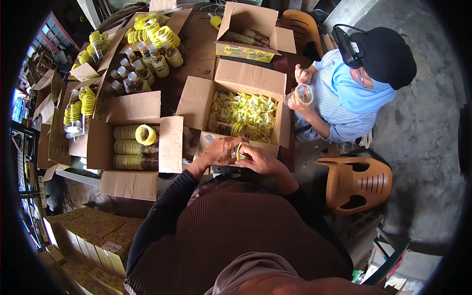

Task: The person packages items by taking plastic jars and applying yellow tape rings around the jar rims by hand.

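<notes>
Close to my body, just below the near edge of an open cardboard box [199, 101], both my hands meet around a small round container [240, 151] with a yellow rim. My left hand [220, 151] is closed at its left side, and a flat grey strip [210, 138] sticks out by its fingers. From the right, my right hand [258, 160] grips the container with bent fingers. The box beyond holds many small yellow-and-clear packets [246, 110]. Left of my hands, another open box [169, 142] holds rows of stacked yellow-rimmed containers [129, 147].
A co-worker [344, 93] at the right holds a round clear container [304, 94]. An orange plastic chair [351, 184] stands below them. Clear jars [132, 73] and yellow rings [152, 32] are at the upper left, an open box [248, 51] at the top, stacked cartons [93, 236] lower left.
</notes>
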Available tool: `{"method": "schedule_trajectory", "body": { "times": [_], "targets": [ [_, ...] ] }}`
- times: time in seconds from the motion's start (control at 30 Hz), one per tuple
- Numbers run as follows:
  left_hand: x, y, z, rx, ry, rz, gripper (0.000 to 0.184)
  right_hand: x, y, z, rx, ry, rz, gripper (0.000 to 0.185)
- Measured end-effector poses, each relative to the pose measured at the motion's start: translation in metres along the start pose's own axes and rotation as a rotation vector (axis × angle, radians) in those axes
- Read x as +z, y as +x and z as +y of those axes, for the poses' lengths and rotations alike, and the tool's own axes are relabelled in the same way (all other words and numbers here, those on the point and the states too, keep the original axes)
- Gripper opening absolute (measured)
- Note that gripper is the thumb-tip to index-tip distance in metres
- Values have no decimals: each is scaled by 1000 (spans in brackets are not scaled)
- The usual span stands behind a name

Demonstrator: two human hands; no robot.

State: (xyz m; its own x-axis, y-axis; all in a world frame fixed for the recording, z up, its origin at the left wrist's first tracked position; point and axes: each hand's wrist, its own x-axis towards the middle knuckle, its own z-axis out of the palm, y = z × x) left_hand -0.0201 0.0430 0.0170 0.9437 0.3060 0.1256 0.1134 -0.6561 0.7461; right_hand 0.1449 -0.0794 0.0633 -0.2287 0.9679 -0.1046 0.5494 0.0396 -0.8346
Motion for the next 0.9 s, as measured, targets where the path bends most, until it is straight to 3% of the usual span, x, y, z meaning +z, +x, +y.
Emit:
{"method": "schedule_trajectory", "body": {
  "times": [0.33,0.43,0.53,0.63,0.7,0.73,0.77,0.9],
  "targets": [
    [-7,-5,-7,24,-8,-93,70,17,10,4,34,0,-114,31],
    [-8,-4,-11,81,-79,-59,69,24,8,-1,-14,-72,35,28],
    [-5,-4,-18,2,-260,-182,68,26,10,-9,-29,-196,122,28],
    [13,-7,-31,-2,-631,-236,70,28,14,-8,-168,-341,243,26],
    [29,-6,-35,12,-716,-190,70,28,16,-2,-386,-406,368,24],
    [35,-5,-33,26,-798,-150,71,25,16,-3,-388,-411,356,24],
    [37,-6,-34,-75,-904,-261,67,21,15,-5,-472,-462,404,24],
    [45,-7,-32,-217,-1061,-220,63,-13,9,-15,-624,-419,589,25]
  ]
}}
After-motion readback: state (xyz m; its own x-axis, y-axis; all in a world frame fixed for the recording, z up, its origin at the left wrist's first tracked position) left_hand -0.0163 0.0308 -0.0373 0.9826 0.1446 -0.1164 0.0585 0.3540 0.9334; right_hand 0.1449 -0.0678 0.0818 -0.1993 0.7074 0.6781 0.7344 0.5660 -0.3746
